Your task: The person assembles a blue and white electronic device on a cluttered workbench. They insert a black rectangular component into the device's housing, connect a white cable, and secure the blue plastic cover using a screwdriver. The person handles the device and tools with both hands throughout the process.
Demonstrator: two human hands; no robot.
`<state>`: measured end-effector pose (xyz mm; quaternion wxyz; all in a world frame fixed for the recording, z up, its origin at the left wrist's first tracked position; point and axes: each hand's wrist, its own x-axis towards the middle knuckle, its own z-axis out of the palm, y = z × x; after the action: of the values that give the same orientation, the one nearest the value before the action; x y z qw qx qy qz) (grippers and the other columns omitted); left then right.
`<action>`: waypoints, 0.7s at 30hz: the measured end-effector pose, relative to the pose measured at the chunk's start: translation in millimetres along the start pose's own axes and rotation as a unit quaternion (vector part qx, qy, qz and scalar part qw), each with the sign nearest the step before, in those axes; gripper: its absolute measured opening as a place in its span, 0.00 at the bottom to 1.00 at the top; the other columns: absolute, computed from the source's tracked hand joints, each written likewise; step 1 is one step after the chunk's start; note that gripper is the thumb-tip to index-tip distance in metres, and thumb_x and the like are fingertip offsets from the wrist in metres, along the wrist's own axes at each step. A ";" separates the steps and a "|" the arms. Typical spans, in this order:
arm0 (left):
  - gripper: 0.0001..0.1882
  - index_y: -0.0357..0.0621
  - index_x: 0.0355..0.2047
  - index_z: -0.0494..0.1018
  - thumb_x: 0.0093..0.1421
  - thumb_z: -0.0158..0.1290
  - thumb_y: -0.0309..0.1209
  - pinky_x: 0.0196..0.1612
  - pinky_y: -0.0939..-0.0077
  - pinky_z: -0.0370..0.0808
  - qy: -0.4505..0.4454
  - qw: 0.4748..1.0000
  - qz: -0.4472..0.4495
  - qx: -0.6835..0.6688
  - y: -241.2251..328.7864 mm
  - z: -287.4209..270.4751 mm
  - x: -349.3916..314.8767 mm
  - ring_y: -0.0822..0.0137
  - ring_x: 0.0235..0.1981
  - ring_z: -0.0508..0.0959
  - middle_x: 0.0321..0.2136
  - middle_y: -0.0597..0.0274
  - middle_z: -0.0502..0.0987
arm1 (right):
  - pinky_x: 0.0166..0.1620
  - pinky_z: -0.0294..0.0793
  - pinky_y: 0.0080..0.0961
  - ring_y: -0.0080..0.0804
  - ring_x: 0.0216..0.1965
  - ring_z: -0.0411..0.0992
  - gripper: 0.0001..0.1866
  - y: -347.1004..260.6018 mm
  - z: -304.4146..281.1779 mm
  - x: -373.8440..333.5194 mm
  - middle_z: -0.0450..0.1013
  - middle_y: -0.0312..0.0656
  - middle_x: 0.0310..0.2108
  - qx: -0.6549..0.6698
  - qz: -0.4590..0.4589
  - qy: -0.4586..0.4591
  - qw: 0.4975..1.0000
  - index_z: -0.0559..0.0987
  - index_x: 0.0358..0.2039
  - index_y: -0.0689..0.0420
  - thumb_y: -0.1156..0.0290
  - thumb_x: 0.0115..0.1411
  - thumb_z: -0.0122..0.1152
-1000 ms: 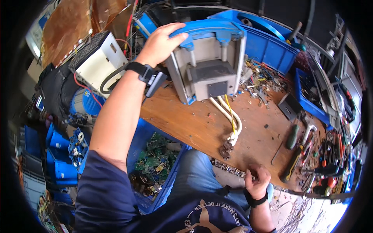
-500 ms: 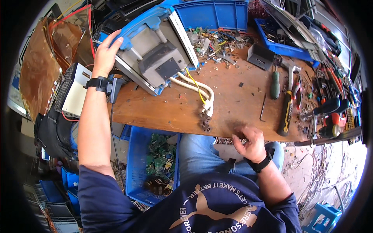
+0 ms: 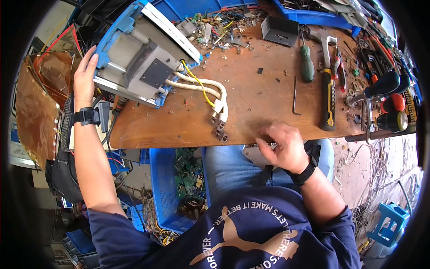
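The left hand (image 3: 83, 83), part curled, holds the grey unit (image 3: 139, 62) by its blue end at the tabletop's (image 3: 251, 89) left end; right hand (image 3: 286, 145) half open, front edge; unit's long axis slants rightward and frontward

green-handled screwdriver (image 3: 307, 68) near a hammer (image 3: 328, 85), circuit boards (image 3: 187, 172) in a blue crate (image 3: 165, 197)

A cabled device (image 3: 150, 71) rests on the workbench (image 3: 255, 92) at upper left, its cables (image 3: 223, 94) running toward the frame's centre. Right of centre, a hex key (image 3: 294, 96), screwdriver (image 3: 307, 67) and hammer (image 3: 329, 92) lie left to right. Lower left of centre, a crate (image 3: 163, 190) holds circuit boards (image 3: 188, 172).
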<state>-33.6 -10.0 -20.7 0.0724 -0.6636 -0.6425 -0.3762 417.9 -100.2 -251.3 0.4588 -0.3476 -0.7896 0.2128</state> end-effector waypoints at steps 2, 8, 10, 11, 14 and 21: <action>0.26 0.42 0.58 0.72 0.67 0.52 0.45 0.62 0.74 0.62 -0.003 1.000 -0.010 0.003 1.2 -0.9 0.1 0.68 0.56 0.72 0.54 0.56 0.76 | 0.27 0.71 0.39 0.49 0.25 0.71 0.10 -0.8 0.6 0.2 0.68 0.46 0.22 0.003 0.008 -0.004 1.000 0.75 0.27 0.59 0.71 0.49 0.68; 0.26 0.43 0.58 0.73 0.67 0.51 0.46 0.62 0.73 0.62 0.005 1.000 -0.010 0.016 -4.6 -1.2 5.3 0.67 0.57 0.71 0.55 0.55 0.75 | 0.29 0.72 0.38 0.48 0.26 0.72 0.10 -0.4 0.4 0.0 0.71 0.46 0.24 0.004 0.002 -0.005 1.000 0.77 0.30 0.59 0.71 0.48 0.68; 0.26 0.44 0.58 0.73 0.67 0.51 0.46 0.62 0.73 0.62 0.000 1.000 -0.006 0.008 -6.8 -0.8 5.8 0.67 0.57 0.71 0.55 0.54 0.76 | 0.30 0.73 0.38 0.48 0.27 0.72 0.10 -0.6 0.3 -0.2 0.71 0.46 0.24 0.003 0.001 -0.002 1.000 0.77 0.30 0.59 0.70 0.48 0.68; 0.26 0.44 0.58 0.73 0.66 0.51 0.46 0.62 0.73 0.62 0.002 1.000 0.000 0.013 -7.5 -1.0 5.9 0.67 0.57 0.72 0.55 0.54 0.76 | 0.30 0.73 0.38 0.48 0.27 0.73 0.11 -0.6 0.4 -0.1 0.71 0.46 0.24 0.007 0.002 -0.002 1.000 0.78 0.31 0.60 0.70 0.48 0.68; 0.26 0.44 0.58 0.72 0.66 0.52 0.47 0.63 0.73 0.62 0.004 1.000 0.004 0.022 -7.6 -1.4 5.7 0.67 0.57 0.71 0.55 0.55 0.76 | 0.30 0.73 0.38 0.49 0.27 0.73 0.11 -0.4 0.5 -0.3 0.72 0.47 0.24 0.001 0.003 -0.007 1.000 0.78 0.31 0.60 0.70 0.49 0.68; 0.27 0.43 0.58 0.72 0.66 0.52 0.47 0.63 0.73 0.61 -0.001 1.000 -0.013 0.014 -4.3 -1.5 5.6 0.67 0.57 0.71 0.55 0.56 0.76 | 0.31 0.73 0.39 0.49 0.27 0.73 0.10 0.1 1.6 -1.4 0.72 0.46 0.24 0.006 0.012 -0.001 1.000 0.78 0.30 0.59 0.70 0.49 0.68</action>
<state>-38.8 -5.7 -18.0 0.0756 -0.6544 -0.6564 -0.3677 417.0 -101.1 -253.0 0.4573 -0.3544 -0.7844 0.2235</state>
